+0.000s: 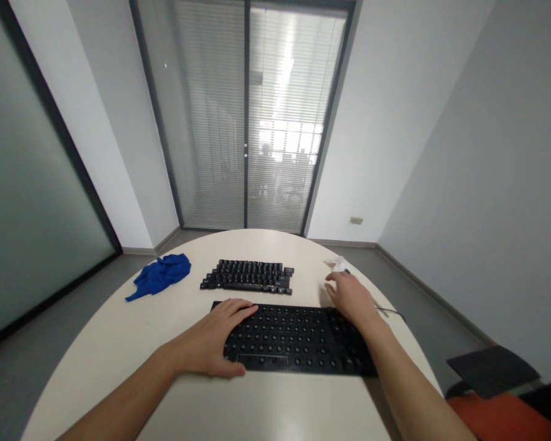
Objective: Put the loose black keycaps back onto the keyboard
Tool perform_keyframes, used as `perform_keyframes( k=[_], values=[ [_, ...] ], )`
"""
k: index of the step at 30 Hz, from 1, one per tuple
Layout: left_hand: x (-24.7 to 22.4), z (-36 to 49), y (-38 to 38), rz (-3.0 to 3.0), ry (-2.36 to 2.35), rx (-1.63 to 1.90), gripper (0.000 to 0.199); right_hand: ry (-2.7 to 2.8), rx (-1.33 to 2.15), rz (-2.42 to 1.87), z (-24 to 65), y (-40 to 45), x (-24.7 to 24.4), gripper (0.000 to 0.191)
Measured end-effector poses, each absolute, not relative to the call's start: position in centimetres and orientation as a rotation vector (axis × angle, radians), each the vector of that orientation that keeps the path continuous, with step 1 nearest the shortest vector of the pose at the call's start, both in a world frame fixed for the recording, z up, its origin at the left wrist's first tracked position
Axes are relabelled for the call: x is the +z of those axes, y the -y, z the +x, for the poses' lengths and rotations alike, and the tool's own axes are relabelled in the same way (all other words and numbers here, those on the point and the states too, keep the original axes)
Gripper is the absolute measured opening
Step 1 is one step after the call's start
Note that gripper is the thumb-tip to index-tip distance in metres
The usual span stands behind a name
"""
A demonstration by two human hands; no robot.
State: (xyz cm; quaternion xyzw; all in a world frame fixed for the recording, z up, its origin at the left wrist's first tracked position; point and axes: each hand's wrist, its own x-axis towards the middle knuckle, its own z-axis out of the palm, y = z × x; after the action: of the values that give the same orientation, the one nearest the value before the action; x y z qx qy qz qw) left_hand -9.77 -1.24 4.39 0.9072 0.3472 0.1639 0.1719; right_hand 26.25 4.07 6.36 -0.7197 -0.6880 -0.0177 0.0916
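Observation:
A black keyboard (298,334), its keycaps removed and its switches bare, lies across the near part of the table. My left hand (223,337) grips its left end, thumb along the near edge and fingers over the far edge. Above the far right corner is my right hand (349,297), fingers loosely curled and slightly apart, with nothing visible between them. Just beyond it sit a crumpled white tissue or cloth (337,264) and a small dark thing, partly hidden by the hand. Behind the keyboard, loose black keycaps (250,275) are laid out in rows.
A crumpled blue cloth (160,275) lies at the left of the round pale table (114,355). A thin black cable (392,311) runs toward the table's right edge. A chair with an orange seat (496,416) stands at lower right. Glass panels with blinds (211,122) are beyond.

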Motion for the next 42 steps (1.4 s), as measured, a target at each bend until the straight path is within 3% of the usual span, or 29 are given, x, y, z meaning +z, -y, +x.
perform_keyframes(
  k=[5, 12, 31, 36, 42],
  values=[
    [3.9, -9.7, 1.0, 2.589, -0.955, 0.470, 0.106, 1.708, -0.065, -2.482, 32.6, -5.3, 5.4, 0.045],
    [3.7, -9.8, 1.0, 2.606, -0.937, 0.503, 0.102, 1.661, 0.076, -2.534, 34.0, -7.0, 3.7, 0.037],
    [3.6, -9.5, 0.6, 2.614, -1.049, 0.502, 0.099, 1.906, -0.057, -2.261, 28.1, -9.0, 5.6, 0.038],
    [3.4, -9.8, 0.4, 2.634, -1.062, 0.468, 0.099, 2.159, 0.012, -1.969, 23.1, -6.9, 6.4, 0.022],
    [3.7, -9.9, 0.5, 2.645, -1.057, 0.490, 0.096, 2.295, -0.017, -1.739, 19.5, -4.5, 5.7, 0.018]
  ],
)
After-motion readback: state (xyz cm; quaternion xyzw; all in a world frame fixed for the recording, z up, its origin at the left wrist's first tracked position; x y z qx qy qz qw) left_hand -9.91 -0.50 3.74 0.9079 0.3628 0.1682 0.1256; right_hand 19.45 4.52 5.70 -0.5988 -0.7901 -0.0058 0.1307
